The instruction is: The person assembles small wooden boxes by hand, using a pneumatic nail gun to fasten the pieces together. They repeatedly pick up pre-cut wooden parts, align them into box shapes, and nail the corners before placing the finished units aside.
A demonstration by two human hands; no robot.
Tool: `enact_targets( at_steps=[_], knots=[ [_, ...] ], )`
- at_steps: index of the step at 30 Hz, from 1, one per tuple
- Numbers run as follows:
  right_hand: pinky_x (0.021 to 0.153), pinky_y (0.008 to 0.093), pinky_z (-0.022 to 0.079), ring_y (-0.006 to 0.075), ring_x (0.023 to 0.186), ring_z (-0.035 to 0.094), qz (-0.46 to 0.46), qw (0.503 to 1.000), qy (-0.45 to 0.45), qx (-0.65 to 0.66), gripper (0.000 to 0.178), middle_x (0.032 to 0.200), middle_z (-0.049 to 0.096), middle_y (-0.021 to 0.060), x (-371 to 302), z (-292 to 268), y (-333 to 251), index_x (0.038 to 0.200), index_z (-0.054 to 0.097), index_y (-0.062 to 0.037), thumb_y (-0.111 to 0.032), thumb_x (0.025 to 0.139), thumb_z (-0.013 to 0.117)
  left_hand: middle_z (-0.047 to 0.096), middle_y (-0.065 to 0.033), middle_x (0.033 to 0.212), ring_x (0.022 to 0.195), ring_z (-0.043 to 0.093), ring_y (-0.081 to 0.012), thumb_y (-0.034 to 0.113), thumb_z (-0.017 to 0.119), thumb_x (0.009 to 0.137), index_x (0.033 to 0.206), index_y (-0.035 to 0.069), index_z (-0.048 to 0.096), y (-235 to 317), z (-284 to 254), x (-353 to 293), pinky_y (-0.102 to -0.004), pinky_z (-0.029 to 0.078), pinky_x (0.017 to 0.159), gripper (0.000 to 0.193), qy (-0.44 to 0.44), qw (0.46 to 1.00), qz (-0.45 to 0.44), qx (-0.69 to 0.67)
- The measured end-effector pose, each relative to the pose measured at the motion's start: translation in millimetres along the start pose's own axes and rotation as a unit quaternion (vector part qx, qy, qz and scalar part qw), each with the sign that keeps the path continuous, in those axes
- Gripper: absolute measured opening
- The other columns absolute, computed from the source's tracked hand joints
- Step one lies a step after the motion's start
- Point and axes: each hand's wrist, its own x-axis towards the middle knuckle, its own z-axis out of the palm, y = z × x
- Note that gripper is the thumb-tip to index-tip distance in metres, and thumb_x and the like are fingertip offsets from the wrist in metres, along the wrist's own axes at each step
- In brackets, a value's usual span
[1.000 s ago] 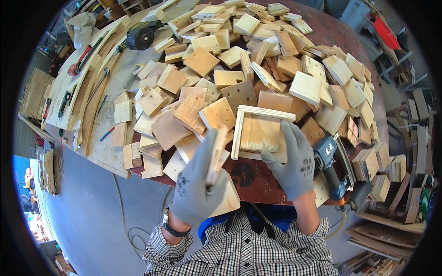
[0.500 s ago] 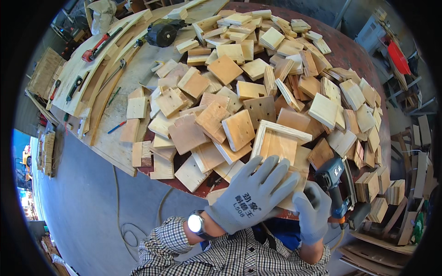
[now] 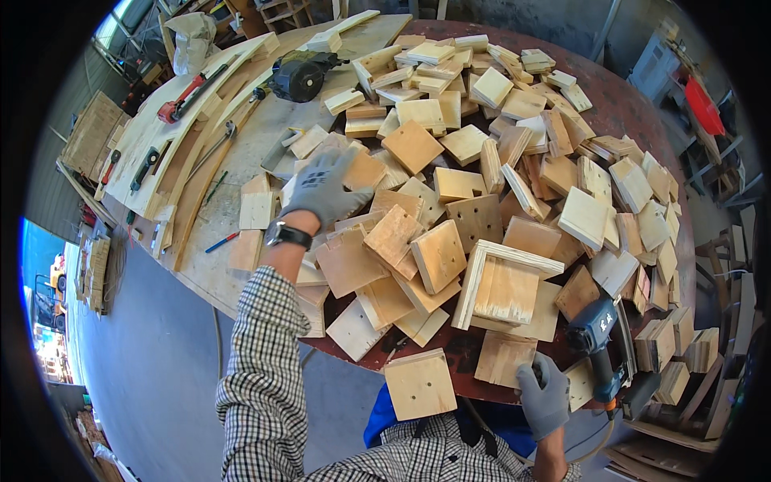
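My left hand (image 3: 325,189), in a grey work glove, reaches over the left part of a heap of wooden blocks, its fingers spread and apparently empty. Near the table's front edge, my gloved right hand (image 3: 546,394) is closed, its fingertips against the right edge of a flat wooden block (image 3: 504,360). Whether it grips that block or something small is hidden. An L-shaped wooden corner piece (image 3: 482,269) lies just beyond, its two raised edges around a flat board. A square block with two holes (image 3: 420,384) juts over the front edge.
A teal nail gun (image 3: 594,325) with a hose rests right of my right hand. Blocks cover much of the red-brown table (image 3: 642,112). Long wooden strips (image 3: 193,193), a red tool (image 3: 183,100) and a black round tool (image 3: 301,76) lie at the left.
My left hand has moved from the corner piece to the far left over the heap. My right hand has shifted slightly down, and the view has shifted a little.
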Motion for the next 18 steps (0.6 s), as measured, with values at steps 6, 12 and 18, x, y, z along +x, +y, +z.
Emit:
enact_targets(
  at_steps=[6,12,18],
  knots=[
    [0.064,0.0362,0.055,0.0213,0.064,0.066,-0.142,0.95,0.094,-0.261,0.042,0.085,0.069,0.0108,6.9,-0.5,20.3,0.129,0.068,0.0019,-0.021,0.095,0.076,0.049,-0.0241,0.158,0.147,0.045,-0.0428,0.054,0.075,0.088,0.161,0.015,0.045,6.1,5.0,15.0,-0.0493,0.037,0.123,0.088,-0.026,1.0,-0.008,-0.004],
    [0.064,0.037,0.056,0.0225,0.065,0.068,-0.102,0.954,0.075,-0.27,0.047,0.087,0.069,0.0106,9.8,-1.1,13.5,0.132,0.068,-0.0011,-0.024,0.093,0.079,0.054,-0.0253,0.15,0.138,0.051,-0.0442,0.045,0.08,0.078,0.159,0.011,0.046,1.6,0.1,15.9,-0.05,0.044,0.118,0.094,0.031,0.998,-0.033,-0.05],
    [0.063,0.0377,0.056,0.0232,0.065,0.068,-0.105,0.95,0.068,-0.287,0.044,0.084,0.069,0.0103,12.8,-1.9,14.7,0.13,0.068,-0.0009,-0.023,0.092,0.078,0.051,-0.0212,0.156,0.147,0.045,-0.0407,0.048,0.076,0.084,0.159,0.015,0.045,-6.0,-13.8,27.5,-0.0497,0.037,0.122,0.088,-0.064,0.996,0.058,0.034]
  ],
)
